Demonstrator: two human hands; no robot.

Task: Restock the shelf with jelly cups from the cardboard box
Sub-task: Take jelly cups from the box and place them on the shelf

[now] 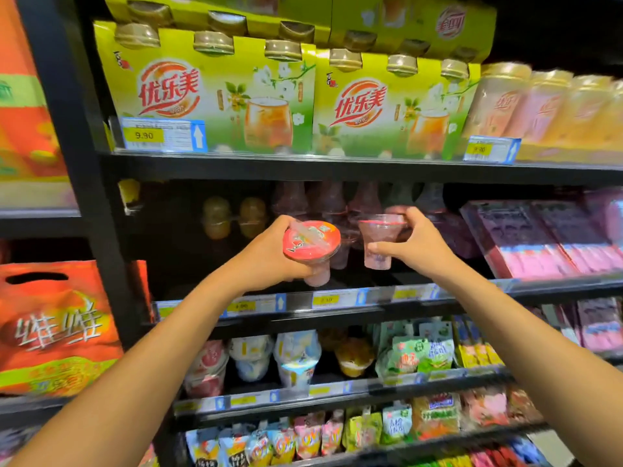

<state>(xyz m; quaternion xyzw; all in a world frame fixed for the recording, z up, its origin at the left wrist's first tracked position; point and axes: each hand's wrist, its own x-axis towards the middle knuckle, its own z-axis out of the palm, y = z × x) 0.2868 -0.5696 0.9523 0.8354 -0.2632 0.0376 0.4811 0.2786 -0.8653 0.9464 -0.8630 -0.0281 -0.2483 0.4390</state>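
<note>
My left hand [269, 252] grips a pink jelly cup [312, 246] with its red foil lid tilted toward me, held in front of the middle shelf [337, 301]. My right hand [416, 242] holds a second pink jelly cup [379, 242] upright, thumb under its base and fingers on the rim, just inside the shelf opening. Behind both cups stand rows of dark red jelly cups [337, 200] stacked at the back of the shelf, with yellow jelly cups [232, 217] to their left. The cardboard box is out of sight.
Green drink multipacks [215, 96] fill the shelf above. Pink flat packs [539, 241] lie to the right on the middle shelf. Lower shelves hold cups [296, 358] and snack pouches [320, 436]. An orange bag [57, 328] hangs left of the black upright [81, 163].
</note>
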